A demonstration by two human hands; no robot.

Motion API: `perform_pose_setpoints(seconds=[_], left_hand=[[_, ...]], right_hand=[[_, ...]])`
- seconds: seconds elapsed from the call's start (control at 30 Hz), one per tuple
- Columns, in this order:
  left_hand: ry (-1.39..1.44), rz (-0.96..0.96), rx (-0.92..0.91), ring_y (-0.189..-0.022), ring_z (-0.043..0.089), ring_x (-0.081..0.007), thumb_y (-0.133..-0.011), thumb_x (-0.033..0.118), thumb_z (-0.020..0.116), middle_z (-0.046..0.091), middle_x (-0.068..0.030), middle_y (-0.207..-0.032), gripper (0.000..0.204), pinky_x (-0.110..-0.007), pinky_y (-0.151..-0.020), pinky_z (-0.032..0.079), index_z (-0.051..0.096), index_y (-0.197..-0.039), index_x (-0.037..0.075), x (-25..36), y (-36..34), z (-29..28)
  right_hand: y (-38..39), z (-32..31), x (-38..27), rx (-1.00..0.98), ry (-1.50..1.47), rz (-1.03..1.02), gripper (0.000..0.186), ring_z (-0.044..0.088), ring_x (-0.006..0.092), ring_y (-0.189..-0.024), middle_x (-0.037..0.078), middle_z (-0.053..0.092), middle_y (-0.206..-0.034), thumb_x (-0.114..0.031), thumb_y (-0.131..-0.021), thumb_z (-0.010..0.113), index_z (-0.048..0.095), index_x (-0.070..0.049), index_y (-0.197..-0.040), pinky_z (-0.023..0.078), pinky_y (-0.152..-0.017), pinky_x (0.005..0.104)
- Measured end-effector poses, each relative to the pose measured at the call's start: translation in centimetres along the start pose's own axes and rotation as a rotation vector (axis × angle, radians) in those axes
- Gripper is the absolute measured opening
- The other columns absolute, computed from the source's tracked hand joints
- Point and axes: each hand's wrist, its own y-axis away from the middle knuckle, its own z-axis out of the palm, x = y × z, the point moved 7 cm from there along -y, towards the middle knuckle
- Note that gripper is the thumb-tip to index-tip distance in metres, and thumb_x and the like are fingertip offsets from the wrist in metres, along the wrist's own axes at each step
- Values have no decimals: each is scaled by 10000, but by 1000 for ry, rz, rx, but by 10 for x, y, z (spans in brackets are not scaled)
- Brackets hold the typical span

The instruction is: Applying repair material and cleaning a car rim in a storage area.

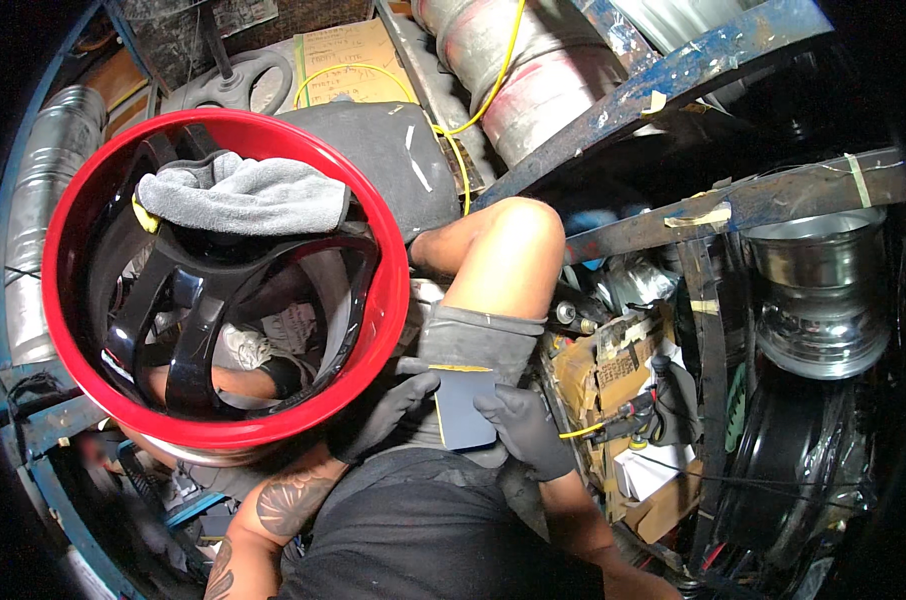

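Note:
I hold a dark grey sheet, apparently sandpaper (464, 412) with a yellowish edge, over my lap between both black-gloved hands. My right hand (529, 432) pinches its right edge between thumb and fingers. At the upper left edge is my left hand (385, 412), its fingers closed against the sheet and partly hidden. To the left stands a large wheel rim with a glossy red lip (397, 262) and black spokes (205, 325). Over the rim's upper part lies a folded grey cloth (241, 194), apart from my hands.
Bare metal barrels (538, 90) lie at the back. A yellow cord (495, 85) runs past a black padded surface (378, 150). Blue metal rack bars (663, 105) cross the right, near a shiny wheel barrel (823, 290), torn cardboard (603, 375) and a corded power tool (633, 412).

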Motion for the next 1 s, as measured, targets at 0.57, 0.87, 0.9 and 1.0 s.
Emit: perform_pose_setpoints(seconds=[0.57,0.87,0.9,1.0], left_hand=[[204,191,70,-770,569,-83,-884,306,726,620,-10,-797,306,-254,-696,468,667,-939,11,68,-4,18],[22,-50,67,-789,565,-57,-805,237,813,634,0,-877,299,-243,-696,470,669,-977,38,62,-4,19],[20,-52,61,-789,565,-57,-805,237,813,634,0,-877,299,-243,-696,470,669,-977,38,59,-4,19],[-30,10,-77,-815,583,-71,-823,230,797,651,-2,-910,285,-256,-735,486,669,-979,29,65,-4,22]], right_hand=[[11,-9,-2,38,-45,210,235,535,66,-567,12,591,-659,-199,-939,641,718,23,-930,421,-518,235],[11,4,-71,16,408,-196,307,676,266,-916,168,706,-1015,-259,-1000,556,666,-34,-1177,516,-850,343],[9,4,-68,21,407,-193,307,676,266,-916,168,706,-1015,-259,-1000,556,666,-34,-1177,516,-850,343],[-3,-1,-56,70,429,-277,250,710,270,-851,182,720,-997,-212,-944,629,709,-10,-1070,541,-772,347]])
